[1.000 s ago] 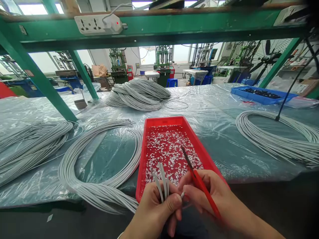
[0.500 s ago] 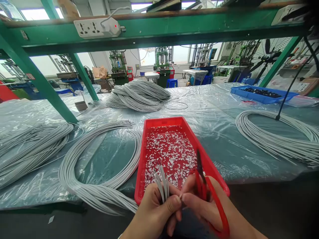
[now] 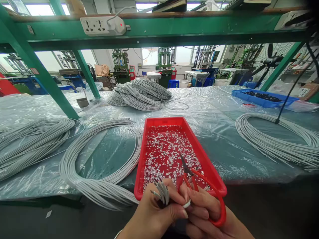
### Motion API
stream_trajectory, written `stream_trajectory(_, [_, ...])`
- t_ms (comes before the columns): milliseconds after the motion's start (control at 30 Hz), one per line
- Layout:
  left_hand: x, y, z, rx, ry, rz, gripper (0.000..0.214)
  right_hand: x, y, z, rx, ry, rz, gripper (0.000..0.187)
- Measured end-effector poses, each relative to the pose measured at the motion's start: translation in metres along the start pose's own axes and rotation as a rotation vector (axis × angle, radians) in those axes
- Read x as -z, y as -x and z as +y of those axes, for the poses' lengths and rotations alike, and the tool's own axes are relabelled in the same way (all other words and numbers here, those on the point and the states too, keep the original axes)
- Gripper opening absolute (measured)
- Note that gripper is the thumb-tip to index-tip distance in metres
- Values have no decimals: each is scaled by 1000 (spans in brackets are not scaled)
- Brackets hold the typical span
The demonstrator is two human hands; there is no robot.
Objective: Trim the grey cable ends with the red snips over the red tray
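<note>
My left hand [image 3: 154, 215] grips a small bunch of grey wire ends [image 3: 161, 192] that stick up from the fist. My right hand [image 3: 209, 215] holds red-handled cutters [image 3: 199, 186], their dark tip pointing up over the near end of the red tray [image 3: 146, 156]. Its fingers also pinch one wire end against my left thumb. The tray holds several small white wire scraps [image 3: 169, 149]. Both hands sit just in front of the tray's near edge.
Grey wire coils lie on the plastic-covered table: one left of the tray [image 3: 99, 159], one far left [image 3: 30, 142], one at right [image 3: 274, 139], and a pile behind [image 3: 139, 94]. A blue tray [image 3: 264, 96] stands at back right. Green shelf frame [image 3: 50, 86] and a power strip [image 3: 103, 25] hang overhead.
The cutters swung from lying flat along my right hand to upright over the tray edge. Both hands moved slightly lower and closer together; the wire bunch tilted left.
</note>
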State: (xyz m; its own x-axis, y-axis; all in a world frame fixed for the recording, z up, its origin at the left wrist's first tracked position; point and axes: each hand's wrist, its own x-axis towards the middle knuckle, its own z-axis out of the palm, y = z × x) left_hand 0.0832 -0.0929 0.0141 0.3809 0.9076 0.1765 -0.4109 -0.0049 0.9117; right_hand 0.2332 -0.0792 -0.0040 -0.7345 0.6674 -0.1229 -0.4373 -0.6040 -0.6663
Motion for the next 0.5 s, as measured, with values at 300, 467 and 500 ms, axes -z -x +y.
stream_trajectory(300, [-14, 2, -1, 58, -331, 346, 16, 5, 11, -14, 331, 391, 268, 17])
stream_trajectory(467, [-12, 0, 0, 16, -311, 286, 16, 2, 9, -15, 273, 371, 230, 32])
stream_trajectory(500, [-10, 0, 1, 1, -274, 249, 14, 1, 7, -12, 238, 315, 202, 40])
